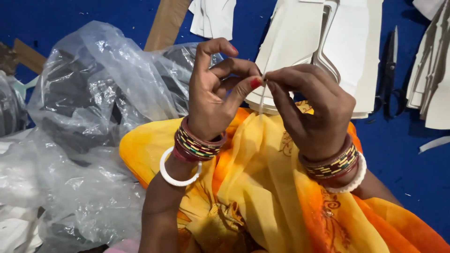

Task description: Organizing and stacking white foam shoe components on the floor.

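Observation:
My left hand point(216, 93) and my right hand point(315, 110) meet in front of me, above my lap in yellow-orange cloth point(262, 187). Both pinch a thin white strip point(262, 96) between thumb and fingertips; it hangs down a short way between the hands. Each wrist carries several coloured bangles and a white one. Behind the hands lies a stack of white cut card pieces point(323, 42) on the blue floor point(403, 154).
A big crumpled clear plastic bag point(89, 112) with dark contents fills the left side. Black scissors point(390, 70) lie on the blue floor at the right, beside more white cut pieces point(433, 79). A brown cardboard strip point(165, 23) lies at the top.

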